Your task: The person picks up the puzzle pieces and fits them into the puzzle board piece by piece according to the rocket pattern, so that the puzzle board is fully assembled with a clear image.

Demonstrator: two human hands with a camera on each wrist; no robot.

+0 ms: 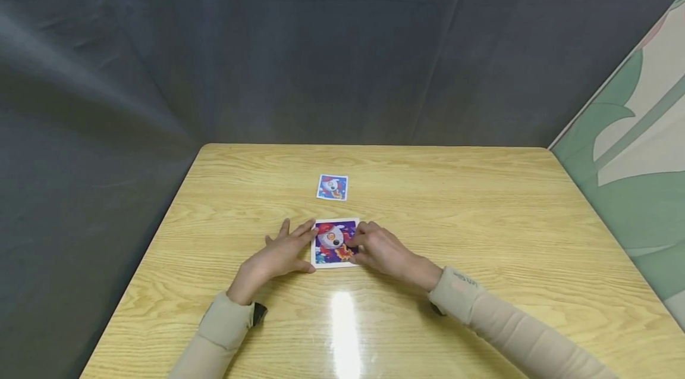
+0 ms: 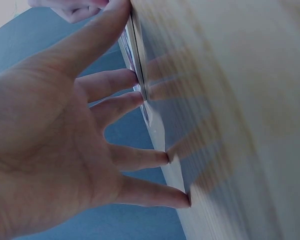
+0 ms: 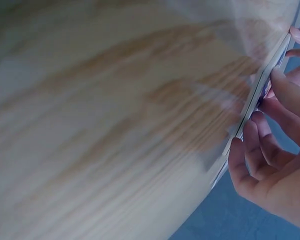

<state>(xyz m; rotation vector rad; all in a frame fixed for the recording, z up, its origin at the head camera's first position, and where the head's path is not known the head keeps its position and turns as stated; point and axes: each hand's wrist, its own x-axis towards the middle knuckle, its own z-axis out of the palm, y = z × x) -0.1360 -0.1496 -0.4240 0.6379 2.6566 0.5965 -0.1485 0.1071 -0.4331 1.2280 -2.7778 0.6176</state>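
Note:
A square picture board [image 1: 333, 241] lies flat on the table, with a white border around a purple picture of a rocket and orange flames. At its left edge rests my left hand [image 1: 277, 253], fingers spread and fairly straight. In the left wrist view, the left hand's [image 2: 65, 135] thumb and two fingertips touch the board's edge, while its other fingertips touch the table. My right hand [image 1: 386, 251] is on the right side of the picture, fingers bent. In the right wrist view, the right hand's [image 3: 275, 150] fingertips meet the board's rim; whether they pinch a piece is unclear.
Behind the board lies a smaller card [image 1: 332, 187] with a similar rocket picture. The wooden table [image 1: 455, 200] reflects light near its front. A dark curtain [image 1: 342, 58] hangs behind and to the left; a patterned cloth [image 1: 637, 147] borders the right side.

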